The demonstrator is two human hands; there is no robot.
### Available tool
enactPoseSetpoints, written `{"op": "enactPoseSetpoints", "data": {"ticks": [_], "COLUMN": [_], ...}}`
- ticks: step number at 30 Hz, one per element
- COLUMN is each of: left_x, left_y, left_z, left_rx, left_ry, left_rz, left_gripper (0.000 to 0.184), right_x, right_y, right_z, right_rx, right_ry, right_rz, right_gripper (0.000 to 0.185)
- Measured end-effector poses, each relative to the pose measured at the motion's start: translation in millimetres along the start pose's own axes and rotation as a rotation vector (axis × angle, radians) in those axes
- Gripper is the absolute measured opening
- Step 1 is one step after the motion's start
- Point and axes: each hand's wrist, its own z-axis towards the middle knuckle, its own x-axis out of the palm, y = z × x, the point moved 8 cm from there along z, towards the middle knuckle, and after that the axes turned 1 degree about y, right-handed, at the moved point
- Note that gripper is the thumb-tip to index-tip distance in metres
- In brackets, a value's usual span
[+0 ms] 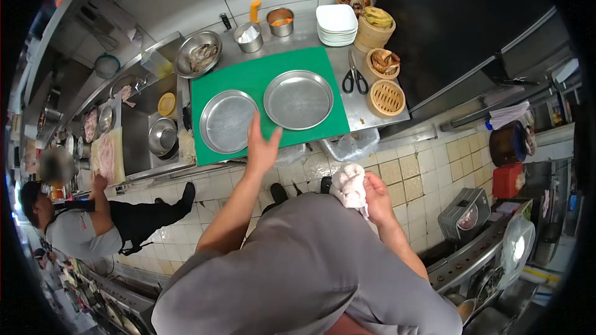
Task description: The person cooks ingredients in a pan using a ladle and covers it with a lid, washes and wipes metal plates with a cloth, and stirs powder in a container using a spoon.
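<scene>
My left hand (263,147) is open, thumb and fingers apart, over the near edge of the green cutting board (295,62). Its fingertips are at the right rim of a round metal pan (226,123); whether they touch it I cannot tell. A second round metal pan (298,100) lies flat on the board just to the right. Down in front of my body, my right hand (377,200) is closed around a crumpled white cloth (351,187).
Scissors (354,74), bamboo steamers (386,98) and stacked white dishes (336,23) stand right of the board. Behind it are a metal bowl (198,54) and small metal pots (249,37). A sink (138,130) is at left, where a co-worker (87,223) handles pale meat.
</scene>
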Motion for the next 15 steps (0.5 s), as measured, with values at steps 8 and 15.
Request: {"op": "enactPoseSetpoints", "data": {"ticks": [8, 15], "left_x": [-73, 27], "left_y": [432, 366], "left_z": [-427, -463], "left_rx": [-0.727, -1.109], "left_ry": [0.628, -0.029], "left_rz": [0.572, -1.056], "left_gripper": [0.065, 0.058], "right_x": [-75, -63], "right_y": [-1, 22], "right_z": [64, 83], "right_rx": [0.149, 0.376], "right_ry": [0.136, 0.296], "right_rz": [0.225, 0.137], "right_gripper": [0.019, 0.021]}}
